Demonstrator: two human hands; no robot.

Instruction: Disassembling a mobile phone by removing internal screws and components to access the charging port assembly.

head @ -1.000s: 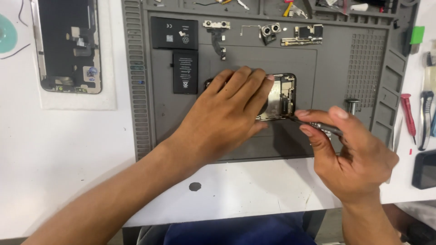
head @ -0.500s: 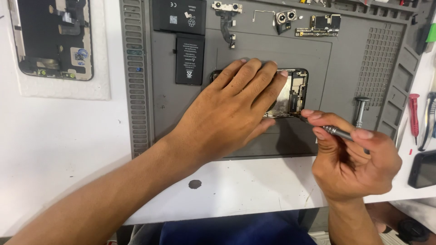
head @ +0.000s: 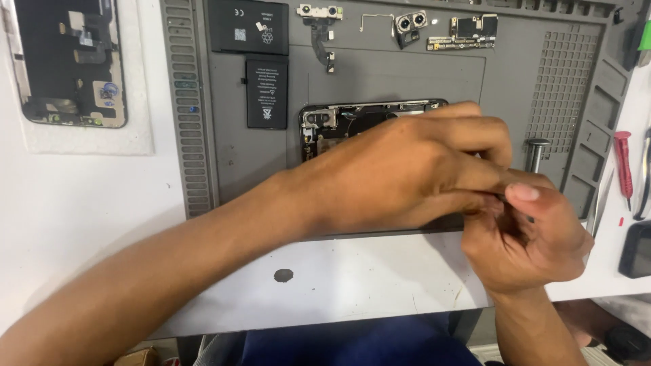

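At the near edge, toward 5 o'clock, the right hand [head: 525, 240] is curled with its fingers drawn in and the thumb laid across the top; whatever it may pinch is hidden, so I cannot tell if it holds anything. The left hand [head: 413, 169] reaches in from 8 o'clock, its fingers stretched flat toward 3 o'clock until their tips meet the right hand's fingers. Its palm and knuckles lie over the opened phone [head: 352, 122], which rests at the centre of the grey work mat [head: 515, 88]; only the phone's upper edge and camera corner show, the rest is covered by that hand.

A dark round spot [head: 283, 275] sits on the white counter [head: 81, 224] at 6 o'clock, just beside the left forearm. At 3 o'clock, just beyond the joined fingertips, a small metal cylinder [head: 537, 152] stands upright on the mat. Farther toward 3 o'clock, off the mat, lie a red-handled screwdriver [head: 622, 163] and a dark flat object [head: 637, 249] at the frame's edge.

Toward 11 o'clock of the phone a small black battery [head: 266, 93] lies flat, with a larger black battery [head: 248, 27] beyond it. At 12 o'clock lie a flex cable with cameras [head: 320, 20], a dual camera module [head: 409, 24] and a narrow circuit board [head: 468, 32]. Far off at 10 o'clock, a phone screen assembly [head: 71, 61] rests face down on a white pad [head: 88, 139].
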